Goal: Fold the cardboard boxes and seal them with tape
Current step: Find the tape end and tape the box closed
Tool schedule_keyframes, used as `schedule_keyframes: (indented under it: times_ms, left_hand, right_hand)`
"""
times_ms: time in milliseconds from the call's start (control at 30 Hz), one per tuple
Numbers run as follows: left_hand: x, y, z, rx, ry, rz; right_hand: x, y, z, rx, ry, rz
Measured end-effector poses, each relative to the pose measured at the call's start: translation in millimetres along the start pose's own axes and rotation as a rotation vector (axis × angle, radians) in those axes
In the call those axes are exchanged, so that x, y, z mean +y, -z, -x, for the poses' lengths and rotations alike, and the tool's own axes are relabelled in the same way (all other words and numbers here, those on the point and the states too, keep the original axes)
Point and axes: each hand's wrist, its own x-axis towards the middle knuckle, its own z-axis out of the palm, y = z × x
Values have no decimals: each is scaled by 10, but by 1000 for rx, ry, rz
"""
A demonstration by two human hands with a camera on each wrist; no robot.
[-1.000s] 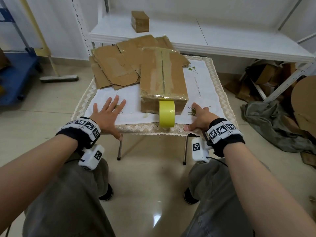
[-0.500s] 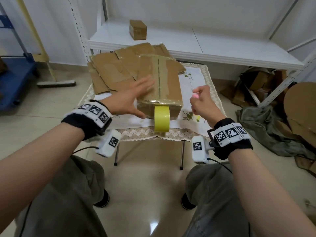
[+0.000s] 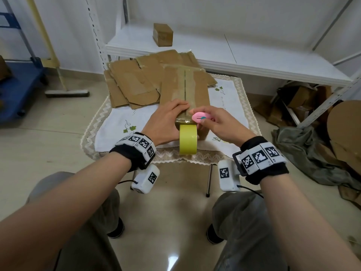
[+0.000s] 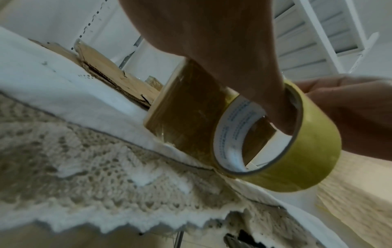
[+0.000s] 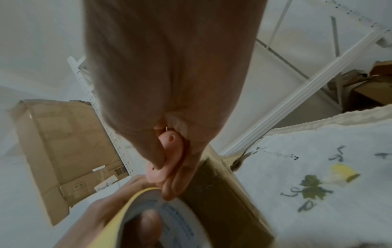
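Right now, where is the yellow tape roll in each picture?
Head: tape roll hangs at the middle, against the box's near end.
Left wrist: right of middle, thumb through its hole.
Right wrist: bottom edge, left of middle.
Shared landmark: the cardboard box behind it.

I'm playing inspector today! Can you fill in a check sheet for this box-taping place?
Surface: small table with white lace-edged cloth.
Job's things: folded box, taped on top; yellow tape roll hanging at its near end; flat cardboard behind.
Clutter: small box on shelf.
Hands: left hand on box, thumb through roll; right hand pinches pink cutter.
Cables: thin wires from wrist cameras.
Surroundings: broom, cardboard scraps on floor.
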Motion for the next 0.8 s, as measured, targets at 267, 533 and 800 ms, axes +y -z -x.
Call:
schedule_keyframes:
  times_ms: [267,533,800]
  left_hand:
    - [7,-7,27,-19,-4,-28]
    - [14,-27,22,0,-21,-21]
    - [26,-30,30,-18,26,-51]
  right_hand:
    - [10,-37,-73,149,61,27]
    - [-109,-136,-194,119,111,86]
    - [-188,-117,-245,76,192,183]
